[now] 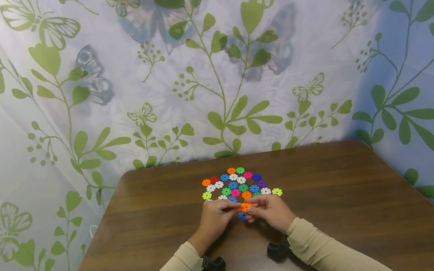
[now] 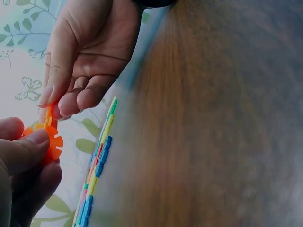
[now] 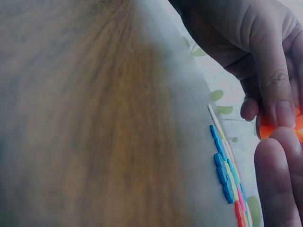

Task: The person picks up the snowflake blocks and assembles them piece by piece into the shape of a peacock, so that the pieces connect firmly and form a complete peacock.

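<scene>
My left hand [image 1: 211,222] pinches an orange notched plastic disc [image 2: 57,144] between thumb and fingers. My right hand [image 1: 272,212] meets it from the other side; in the left wrist view its thumb and finger pinch a yellow-orange piece [image 2: 49,113] seen edge-on. The two pieces touch there, but I cannot tell whether their notches are fitted together. Both hands are above the table in front of a spread of flat coloured discs [image 1: 235,192]. Just under the fingers shows a blue disc [image 1: 242,216]. Fingers hide part of the orange disc in the right wrist view.
The discs, in white, green, pink, blue, purple and other colours, lie flat on the brown wooden table [image 1: 348,209], beyond the hands. Behind the table hangs a leaf-and-butterfly patterned cloth [image 1: 216,70]. Dark devices [image 1: 213,265] sit under both wrists.
</scene>
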The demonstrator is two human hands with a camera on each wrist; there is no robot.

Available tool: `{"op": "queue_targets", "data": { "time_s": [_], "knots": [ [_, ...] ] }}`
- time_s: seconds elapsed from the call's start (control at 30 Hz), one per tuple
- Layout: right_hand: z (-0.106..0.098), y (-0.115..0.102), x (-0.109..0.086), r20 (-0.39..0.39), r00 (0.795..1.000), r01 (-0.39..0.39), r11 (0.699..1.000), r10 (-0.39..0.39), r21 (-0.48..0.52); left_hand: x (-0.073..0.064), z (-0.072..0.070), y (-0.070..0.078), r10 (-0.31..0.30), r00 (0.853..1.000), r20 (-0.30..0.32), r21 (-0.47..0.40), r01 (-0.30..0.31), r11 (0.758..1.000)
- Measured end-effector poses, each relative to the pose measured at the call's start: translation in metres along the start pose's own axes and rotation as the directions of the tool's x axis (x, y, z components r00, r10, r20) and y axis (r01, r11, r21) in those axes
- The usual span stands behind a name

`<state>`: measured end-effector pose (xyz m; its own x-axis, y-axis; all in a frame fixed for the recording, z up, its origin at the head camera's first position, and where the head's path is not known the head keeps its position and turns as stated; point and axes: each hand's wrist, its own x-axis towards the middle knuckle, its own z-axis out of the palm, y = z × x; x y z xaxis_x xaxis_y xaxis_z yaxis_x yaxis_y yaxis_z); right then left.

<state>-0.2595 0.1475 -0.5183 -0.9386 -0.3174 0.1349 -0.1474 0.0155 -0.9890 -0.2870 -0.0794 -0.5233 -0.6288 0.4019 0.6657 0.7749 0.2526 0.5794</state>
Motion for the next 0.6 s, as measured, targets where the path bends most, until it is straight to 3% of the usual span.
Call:
{"op": "queue_targets", "data": {
  "time_s": [0.1, 0.23, 0.4, 0.5, 0.6],
  "knots": [
    [0.000, 0.001, 0.000, 0.005, 1.000, 0.000, 1.000, 0.000, 0.009, -0.001, 0.000, 0.000, -0.004, 1.000, -0.008, -0.008, 0.004, 1.000],
    [-0.001, 0.004, 0.000, 0.018, 0.999, 0.041, 0.999, -0.041, -0.013, -0.002, -0.001, -0.002, -0.071, 0.998, 0.002, -0.047, 0.071, 0.996],
    [-0.005, 0.003, 0.002, -0.032, 0.995, 0.089, 0.983, -0.096, -0.162, 0.000, -0.005, -0.004, -0.192, 0.981, -0.011, -0.079, 0.191, 0.978],
    [-0.009, 0.003, 0.002, -0.042, 0.989, 0.119, 0.929, -0.142, -0.349, 0.000, -0.007, -0.007, -0.291, 0.955, -0.063, -0.105, 0.283, 0.953],
    [-0.010, 0.004, 0.002, 0.079, 0.976, 0.211, 0.814, -0.201, -0.540, -0.001, -0.009, -0.010, -0.365, 0.925, -0.106, -0.160, 0.346, 0.924]
  ]
}}
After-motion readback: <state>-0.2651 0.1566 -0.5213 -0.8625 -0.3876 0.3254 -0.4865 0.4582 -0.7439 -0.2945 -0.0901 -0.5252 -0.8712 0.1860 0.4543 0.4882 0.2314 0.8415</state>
